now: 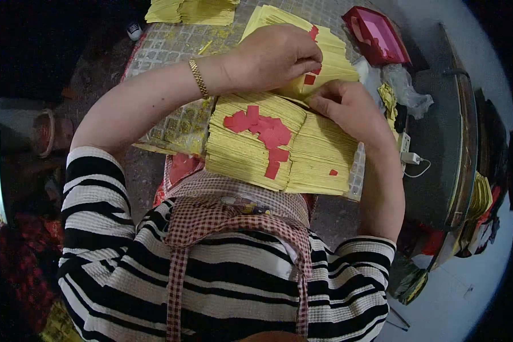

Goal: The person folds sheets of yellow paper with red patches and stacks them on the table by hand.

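Left hand (276,60): fingers pinched at a red paper square (310,79) on the yellow sheets (336,54), upper centre of the frame. Right hand (347,105): fingers curled at the sheets' near edge; grip cannot be confirmed. Red paper pieces (273,134) lie on the nearer yellow stack (245,154), at centre.

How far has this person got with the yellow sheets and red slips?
Partway, it seems; no finished total shows. Looks done: red pieces lie on the far yellow sheets. In hand: the left hand works beside those pieces, the right hand at the sheets' near edge. Probably left: loose red slips scattered on the nearer yellow stack.
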Available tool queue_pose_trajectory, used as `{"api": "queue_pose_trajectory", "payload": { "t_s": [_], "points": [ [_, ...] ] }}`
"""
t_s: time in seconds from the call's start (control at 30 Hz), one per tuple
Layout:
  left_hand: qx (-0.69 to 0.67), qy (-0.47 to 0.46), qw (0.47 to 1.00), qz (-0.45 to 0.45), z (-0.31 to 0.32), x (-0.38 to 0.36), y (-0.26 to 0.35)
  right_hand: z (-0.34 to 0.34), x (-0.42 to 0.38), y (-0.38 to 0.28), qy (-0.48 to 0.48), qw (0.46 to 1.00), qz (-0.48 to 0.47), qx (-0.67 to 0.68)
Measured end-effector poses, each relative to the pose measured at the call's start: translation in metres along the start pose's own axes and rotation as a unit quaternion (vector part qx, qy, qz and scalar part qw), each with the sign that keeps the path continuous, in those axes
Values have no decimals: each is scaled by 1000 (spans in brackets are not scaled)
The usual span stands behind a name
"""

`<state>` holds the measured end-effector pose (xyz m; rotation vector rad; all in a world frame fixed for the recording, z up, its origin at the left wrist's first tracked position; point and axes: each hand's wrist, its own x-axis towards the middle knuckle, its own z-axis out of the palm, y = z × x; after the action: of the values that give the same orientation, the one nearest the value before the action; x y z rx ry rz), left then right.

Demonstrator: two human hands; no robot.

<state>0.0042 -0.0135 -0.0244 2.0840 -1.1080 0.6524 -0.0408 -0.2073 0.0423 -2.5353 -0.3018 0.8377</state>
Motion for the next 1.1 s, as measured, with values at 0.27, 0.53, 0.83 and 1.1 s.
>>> {"api": "queue_pose_trajectory", "payload": {
  "t_s": [0.27, 0.53, 0.83, 1.1],
  "points": [
    [-128, -276, 924, -233, -33, 2, 16, 14, 6, 14, 151, 986, -68, 38],
    [-109, -365, 898, -219, -28, 15, 21, 9, -2, 4, 134, 988, -34, 62],
    [-204, -315, 904, -205, -14, 1, 23, 43, -23, 17, 305, 897, -251, -199],
    [-204, -296, 915, -182, -9, -5, 21, 51, -43, 13, 332, 712, -486, -383]
  ]
}}
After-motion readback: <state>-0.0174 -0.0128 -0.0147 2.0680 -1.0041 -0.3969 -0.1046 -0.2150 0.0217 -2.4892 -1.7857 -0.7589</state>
